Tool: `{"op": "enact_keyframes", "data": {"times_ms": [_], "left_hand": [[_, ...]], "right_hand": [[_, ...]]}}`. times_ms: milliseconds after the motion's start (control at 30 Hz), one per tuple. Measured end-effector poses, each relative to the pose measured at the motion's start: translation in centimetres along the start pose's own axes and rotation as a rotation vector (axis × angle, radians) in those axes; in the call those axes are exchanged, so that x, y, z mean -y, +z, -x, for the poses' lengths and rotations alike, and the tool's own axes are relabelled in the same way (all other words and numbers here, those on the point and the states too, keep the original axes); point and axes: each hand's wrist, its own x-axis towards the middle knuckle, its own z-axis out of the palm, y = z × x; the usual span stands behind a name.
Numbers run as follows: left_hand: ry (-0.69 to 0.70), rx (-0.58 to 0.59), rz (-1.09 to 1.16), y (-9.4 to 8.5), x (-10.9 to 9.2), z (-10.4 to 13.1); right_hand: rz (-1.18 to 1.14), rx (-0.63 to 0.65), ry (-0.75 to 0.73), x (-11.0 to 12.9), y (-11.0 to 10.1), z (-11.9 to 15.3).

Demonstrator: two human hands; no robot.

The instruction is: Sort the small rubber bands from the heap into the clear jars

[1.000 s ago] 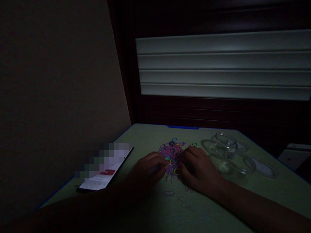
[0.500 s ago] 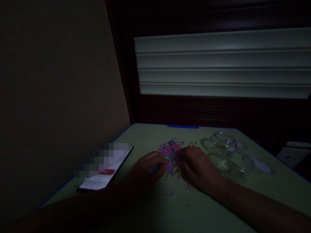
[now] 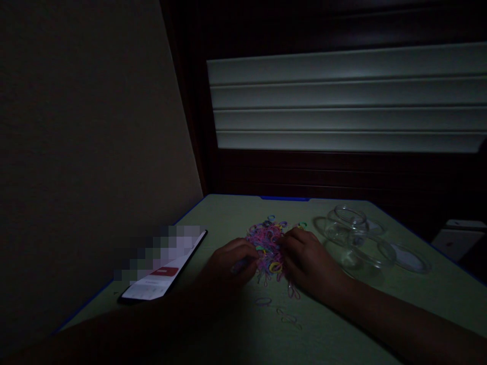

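Looks like the left hand point(image 3: 227, 257) has some bands point(image 3: 239, 265) tucked in curled fingers beside the pile point(image 3: 267, 238) on the desk point(image 3: 224, 215), probably keeping them separate, while the right hand point(image 3: 315, 261) reaches in, can't tell if gripping any.

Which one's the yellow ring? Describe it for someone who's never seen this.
On the pale green table, find the colorful heap of bands between the left hand and right hand. The yellow ring lies near its front edge, looking thicker and rounder than the pink and purple loops around it.
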Motion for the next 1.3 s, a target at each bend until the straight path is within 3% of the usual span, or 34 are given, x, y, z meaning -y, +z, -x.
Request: {"op": "enact_keyframes", "data": {"times_ms": [700, 1300], "left_hand": [[0.0, -0.009, 0.008, -0.04, -0.18, -0.09], [-0.006, 0.003, -0.016, 0.03, 0.12, 0.09]], "right_hand": [[-0.044, -0.081, -0.083, -0.12, -0.29, 0.08], [-0.157, -0.232, -0.145, 0.26, -0.41, 0.28]]}}
